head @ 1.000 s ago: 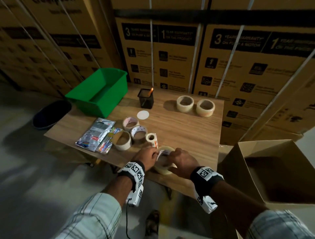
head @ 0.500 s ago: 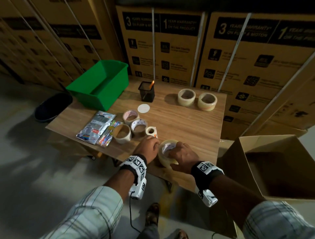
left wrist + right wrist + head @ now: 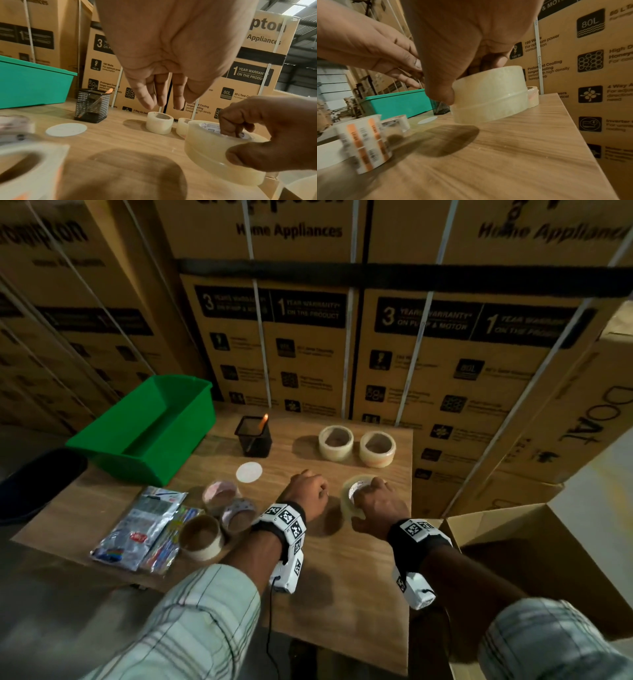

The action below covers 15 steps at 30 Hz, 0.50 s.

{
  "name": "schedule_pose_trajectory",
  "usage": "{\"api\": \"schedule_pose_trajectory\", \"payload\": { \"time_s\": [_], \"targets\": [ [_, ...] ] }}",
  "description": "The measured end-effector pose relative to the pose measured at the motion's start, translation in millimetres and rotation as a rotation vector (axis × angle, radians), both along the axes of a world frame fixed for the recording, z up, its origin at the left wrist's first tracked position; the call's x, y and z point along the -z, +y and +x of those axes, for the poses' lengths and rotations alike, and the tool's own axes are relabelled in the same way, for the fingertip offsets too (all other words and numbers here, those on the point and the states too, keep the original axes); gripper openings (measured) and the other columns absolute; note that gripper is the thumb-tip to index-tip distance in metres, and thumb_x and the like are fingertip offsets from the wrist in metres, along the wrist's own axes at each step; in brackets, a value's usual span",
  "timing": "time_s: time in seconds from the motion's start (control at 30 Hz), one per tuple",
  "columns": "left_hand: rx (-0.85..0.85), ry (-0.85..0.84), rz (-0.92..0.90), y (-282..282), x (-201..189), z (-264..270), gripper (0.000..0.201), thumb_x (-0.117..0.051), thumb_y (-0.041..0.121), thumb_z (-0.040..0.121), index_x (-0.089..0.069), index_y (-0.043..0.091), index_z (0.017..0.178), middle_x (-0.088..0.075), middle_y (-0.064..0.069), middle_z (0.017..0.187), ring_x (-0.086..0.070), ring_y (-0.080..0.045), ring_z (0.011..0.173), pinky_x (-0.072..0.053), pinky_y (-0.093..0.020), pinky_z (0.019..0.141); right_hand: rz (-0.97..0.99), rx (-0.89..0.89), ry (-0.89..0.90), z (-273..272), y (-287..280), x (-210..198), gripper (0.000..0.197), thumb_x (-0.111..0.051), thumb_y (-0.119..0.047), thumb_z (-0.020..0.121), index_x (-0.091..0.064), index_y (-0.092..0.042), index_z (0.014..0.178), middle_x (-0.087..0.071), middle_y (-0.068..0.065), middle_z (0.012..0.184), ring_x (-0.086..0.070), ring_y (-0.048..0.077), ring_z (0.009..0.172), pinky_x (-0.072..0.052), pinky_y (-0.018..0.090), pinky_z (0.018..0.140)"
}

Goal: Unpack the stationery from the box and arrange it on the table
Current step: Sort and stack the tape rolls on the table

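Note:
My right hand grips a wide clear tape roll, fingers inside its core and thumb on the outer wall. The roll is tilted and held just above the wooden table, casting a shadow below it. To its left my left hand hovers with its fingers hanging loosely and holds nothing. A small sticker roll with orange labels stands on the table near my left wrist. The open cardboard box stands off the table's right side.
Two clear tape rolls stand at the back. A black mesh pen holder, a white disc and a green bin are back left. Three tape rolls and foil packets lie left.
Both hands moved from the table's near edge toward its middle. The left hand let go of the clear roll, and the right hand carries it forward, lifted off the table.

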<state>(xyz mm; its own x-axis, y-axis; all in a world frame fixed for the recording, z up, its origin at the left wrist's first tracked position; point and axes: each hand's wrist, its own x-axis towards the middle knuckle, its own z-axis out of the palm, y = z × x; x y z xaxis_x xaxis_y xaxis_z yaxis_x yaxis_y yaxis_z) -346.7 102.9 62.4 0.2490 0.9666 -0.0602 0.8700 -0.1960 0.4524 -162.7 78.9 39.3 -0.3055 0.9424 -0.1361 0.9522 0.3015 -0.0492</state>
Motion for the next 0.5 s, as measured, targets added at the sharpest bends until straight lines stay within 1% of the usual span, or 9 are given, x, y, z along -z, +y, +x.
{"api": "schedule_pose_trajectory", "payload": {
  "time_s": [0.07, 0.13, 0.2, 0.27, 0.33, 0.43, 0.5],
  "targets": [
    [0.006, 0.018, -0.026, 22, 0, 5, 0.020, -0.053, 0.022, 0.090, -0.065, 0.016, 0.106, -0.058, -0.010, 0.119, -0.051, -0.028, 0.117, -0.042, -0.033, 0.100, -0.004, 0.038, 0.004, 0, 18, 4, 0.055, -0.058, -0.053, 0.078, -0.053, -0.018, 0.121, -0.053, 0.013, 0.130, -0.037, 0.035, 0.121, -0.035, 0.044, 0.101],
    [0.025, 0.021, -0.041, 44, 1, 8, 0.021, -0.053, 0.023, 0.091, -0.065, 0.016, 0.107, -0.058, -0.009, 0.121, -0.050, -0.027, 0.119, -0.042, -0.033, 0.101, -0.010, 0.046, 0.000, -1, 37, 10, 0.055, -0.057, -0.048, 0.082, -0.050, -0.017, 0.128, -0.051, 0.013, 0.135, -0.033, 0.036, 0.126, -0.032, 0.044, 0.104],
    [0.045, 0.020, -0.058, 65, 4, 10, 0.021, -0.053, 0.023, 0.092, -0.066, 0.016, 0.106, -0.059, -0.008, 0.118, -0.053, -0.027, 0.114, -0.043, -0.033, 0.099, -0.006, 0.046, -0.010, -4, 57, 14, 0.054, -0.056, -0.044, 0.085, -0.047, -0.017, 0.132, -0.051, 0.011, 0.137, -0.033, 0.034, 0.128, -0.029, 0.043, 0.105],
    [0.068, 0.018, -0.086, 84, 10, 10, 0.019, -0.053, 0.024, 0.090, -0.066, 0.016, 0.103, -0.060, -0.007, 0.114, -0.055, -0.026, 0.109, -0.046, -0.035, 0.097, 0.006, 0.057, -0.007, -8, 75, 18, 0.056, -0.056, -0.043, 0.086, -0.044, -0.020, 0.135, -0.049, 0.009, 0.139, -0.033, 0.033, 0.128, -0.030, 0.042, 0.105],
    [0.091, 0.028, -0.111, 102, 19, 10, 0.020, -0.054, 0.024, 0.090, -0.066, 0.016, 0.103, -0.060, -0.007, 0.113, -0.057, -0.025, 0.107, -0.047, -0.035, 0.095, -0.008, 0.081, -0.003, -12, 89, 24, 0.056, -0.055, -0.042, 0.087, -0.042, -0.021, 0.136, -0.049, 0.009, 0.139, -0.034, 0.033, 0.128, -0.031, 0.041, 0.104],
    [0.117, 0.039, -0.151, 126, 30, 12, 0.020, -0.053, 0.023, 0.090, -0.066, 0.015, 0.103, -0.061, -0.007, 0.113, -0.057, -0.025, 0.106, -0.047, -0.035, 0.095, -0.045, 0.121, 0.002, -16, 106, 33, 0.052, -0.055, -0.043, 0.087, -0.046, -0.021, 0.134, -0.051, 0.008, 0.138, -0.034, 0.032, 0.127, -0.032, 0.041, 0.102],
    [0.139, 0.039, -0.167, 139, 36, 16, 0.020, -0.052, 0.021, 0.089, -0.065, 0.015, 0.103, -0.060, -0.007, 0.112, -0.057, -0.026, 0.106, -0.047, -0.036, 0.094, -0.066, 0.135, 0.001, -15, 112, 38, 0.052, -0.056, -0.043, 0.087, -0.046, -0.020, 0.133, -0.049, 0.009, 0.140, -0.034, 0.032, 0.128, -0.033, 0.042, 0.102]
  ]
}}
